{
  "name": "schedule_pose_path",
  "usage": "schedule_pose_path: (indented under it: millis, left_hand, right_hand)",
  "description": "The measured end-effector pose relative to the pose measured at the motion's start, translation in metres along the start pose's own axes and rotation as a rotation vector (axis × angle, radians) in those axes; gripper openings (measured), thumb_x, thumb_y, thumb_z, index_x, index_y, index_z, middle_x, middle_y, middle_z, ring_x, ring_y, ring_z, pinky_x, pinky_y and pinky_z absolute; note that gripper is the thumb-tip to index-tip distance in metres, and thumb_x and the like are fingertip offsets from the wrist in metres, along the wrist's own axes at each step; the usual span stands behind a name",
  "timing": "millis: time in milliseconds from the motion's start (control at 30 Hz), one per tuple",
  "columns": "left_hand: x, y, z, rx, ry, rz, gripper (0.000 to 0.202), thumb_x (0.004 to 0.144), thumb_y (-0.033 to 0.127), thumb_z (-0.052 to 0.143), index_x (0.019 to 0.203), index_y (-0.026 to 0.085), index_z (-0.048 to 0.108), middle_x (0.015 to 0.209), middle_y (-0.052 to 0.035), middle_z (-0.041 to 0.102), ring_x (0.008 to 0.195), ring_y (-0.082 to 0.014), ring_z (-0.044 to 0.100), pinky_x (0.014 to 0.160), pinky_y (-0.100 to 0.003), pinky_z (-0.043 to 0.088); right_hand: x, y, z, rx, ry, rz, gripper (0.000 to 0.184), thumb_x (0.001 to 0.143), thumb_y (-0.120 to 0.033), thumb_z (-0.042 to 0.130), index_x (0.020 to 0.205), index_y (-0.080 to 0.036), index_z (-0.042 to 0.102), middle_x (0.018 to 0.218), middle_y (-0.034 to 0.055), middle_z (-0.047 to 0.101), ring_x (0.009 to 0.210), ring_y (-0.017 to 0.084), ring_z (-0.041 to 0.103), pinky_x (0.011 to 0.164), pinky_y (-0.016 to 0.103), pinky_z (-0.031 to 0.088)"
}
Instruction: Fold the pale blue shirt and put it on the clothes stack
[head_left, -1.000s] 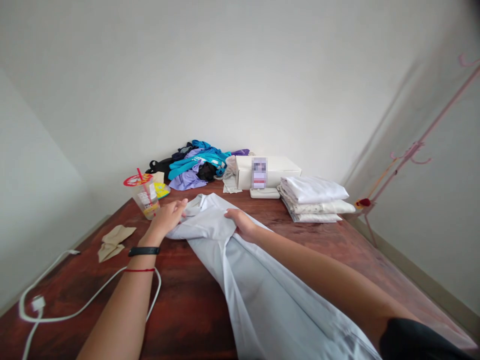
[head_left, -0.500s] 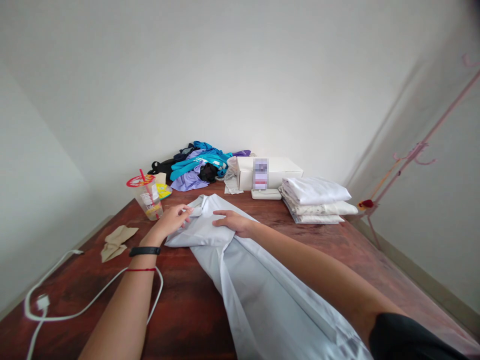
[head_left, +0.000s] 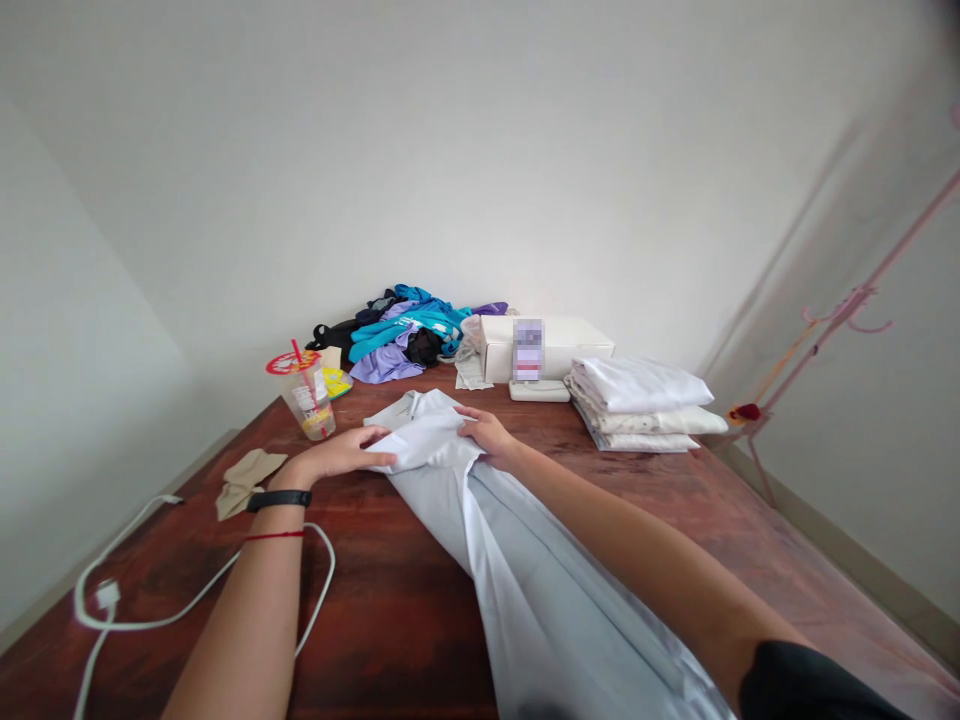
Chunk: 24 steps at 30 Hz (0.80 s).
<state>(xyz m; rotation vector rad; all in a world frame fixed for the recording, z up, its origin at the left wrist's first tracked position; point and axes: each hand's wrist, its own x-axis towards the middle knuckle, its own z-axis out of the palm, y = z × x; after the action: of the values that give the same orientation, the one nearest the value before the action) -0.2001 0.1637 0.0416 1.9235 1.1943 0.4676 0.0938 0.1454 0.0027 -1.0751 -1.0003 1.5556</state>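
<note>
A white shirt [head_left: 540, 580] lies lengthwise over the wooden table, its collar end pointing away from me and its lower end running out of view near me. Part of it is folded over near the collar. My left hand [head_left: 346, 452], with a black band and a red string at the wrist, pinches the left edge of that folded part. On the opposite side, my right hand [head_left: 491, 438] grips the cloth near the shoulder, thumb and fingers pressed on it. Some fingertips are hidden by the fabric.
A plastic cup with a straw [head_left: 307, 400], brown paper [head_left: 244, 482] and a white cable [head_left: 150, 625] are on the left. Behind are heaped clothes [head_left: 412, 330], a white box [head_left: 574, 345] and a phone [head_left: 528, 350]. Folded white clothes [head_left: 641, 400] are stacked right, near a pink rack [head_left: 840, 310].
My left hand has moved down from near the collar to the folded part's left edge. That part is now drawn in and bunched towards the right. My right fingers have closed on the cloth.
</note>
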Motion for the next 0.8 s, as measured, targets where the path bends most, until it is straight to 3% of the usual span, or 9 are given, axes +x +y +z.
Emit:
schedule_pose_path:
  millis: [133,267,333,467,633,800]
  left_hand:
    - [-0.002,-0.002,0.000,0.169,-0.058,0.003,0.066,0.050,0.049,0.087,0.109,0.022,0.074,0.115,-0.0072,0.074,0.109,-0.0338,0.066,0.092,-0.034,0.050]
    - [-0.002,0.002,-0.002,0.211,-0.042,0.037,0.038,0.061,0.044,0.079,0.091,0.021,0.075,0.099,-0.0056,0.076,0.098,-0.0326,0.068,0.088,-0.035,0.050]
    - [-0.004,0.006,-0.005,0.187,-0.027,0.059,0.033,0.067,0.044,0.075,0.089,0.020,0.074,0.096,-0.0053,0.076,0.097,-0.0317,0.068,0.089,-0.036,0.050]
    - [-0.009,0.013,-0.011,0.081,0.008,0.101,0.035,0.072,0.048,0.072,0.090,0.019,0.072,0.095,-0.0044,0.074,0.097,-0.0288,0.066,0.090,-0.037,0.050]
    - [-0.009,0.005,-0.009,-0.135,0.106,0.090,0.044,0.073,0.055,0.073,0.096,0.018,0.071,0.095,-0.0043,0.073,0.094,-0.0249,0.065,0.088,-0.035,0.051]
    - [0.000,-0.005,-0.003,0.011,0.214,0.029,0.050,0.072,0.065,0.067,0.083,0.017,0.072,0.081,-0.0035,0.071,0.080,-0.0228,0.063,0.072,-0.029,0.049]
  right_hand:
    - [0.000,0.012,-0.007,-0.013,0.021,-0.013,0.057,0.065,-0.011,0.072,0.122,-0.013,0.065,0.078,0.0019,0.072,0.064,0.014,0.064,0.060,0.024,0.048]
    - [-0.001,0.015,-0.008,0.003,-0.002,-0.062,0.055,0.064,-0.014,0.078,0.118,-0.014,0.066,0.078,0.0007,0.072,0.066,0.013,0.064,0.064,0.025,0.049]
    - [-0.002,0.015,-0.008,0.019,-0.014,-0.081,0.056,0.064,-0.014,0.079,0.118,-0.013,0.066,0.076,0.0003,0.072,0.065,0.013,0.063,0.064,0.024,0.048]
    - [-0.001,0.018,-0.010,0.072,-0.044,-0.095,0.054,0.066,-0.011,0.077,0.119,-0.014,0.065,0.082,0.0023,0.074,0.067,0.013,0.066,0.065,0.024,0.050]
    - [0.000,0.020,-0.012,0.118,-0.061,-0.112,0.052,0.070,-0.008,0.075,0.120,-0.016,0.064,0.090,0.0048,0.077,0.071,0.015,0.069,0.067,0.024,0.054]
    - [0.002,0.025,-0.011,0.130,-0.020,-0.169,0.050,0.074,-0.010,0.075,0.122,-0.018,0.063,0.094,0.0060,0.077,0.075,0.017,0.072,0.067,0.027,0.056]
